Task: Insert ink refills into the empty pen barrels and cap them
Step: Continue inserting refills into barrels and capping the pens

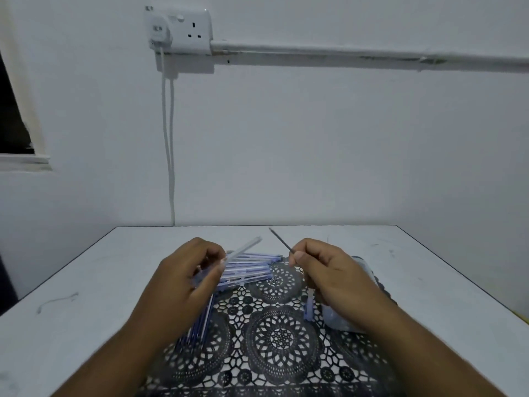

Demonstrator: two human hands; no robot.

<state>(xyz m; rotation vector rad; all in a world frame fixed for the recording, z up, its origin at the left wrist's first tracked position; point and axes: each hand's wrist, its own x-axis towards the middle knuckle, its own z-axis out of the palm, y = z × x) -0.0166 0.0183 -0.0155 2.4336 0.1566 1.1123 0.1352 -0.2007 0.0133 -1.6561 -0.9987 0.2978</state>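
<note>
left hand [183, 277] gripping barrel [243, 249], right hand [329, 275] pinching refill [280, 241]

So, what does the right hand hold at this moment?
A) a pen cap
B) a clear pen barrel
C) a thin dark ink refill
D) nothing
C: the right hand pinches a thin dark ink refill that points up and away, while the clear pen barrel is in the left hand.

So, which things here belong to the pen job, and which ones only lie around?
For the job: empty barrel in left hand; ink refill in right hand; pile of pens; refills on the mat.

Lying about: lace mat, table, wall socket, cable.
</note>
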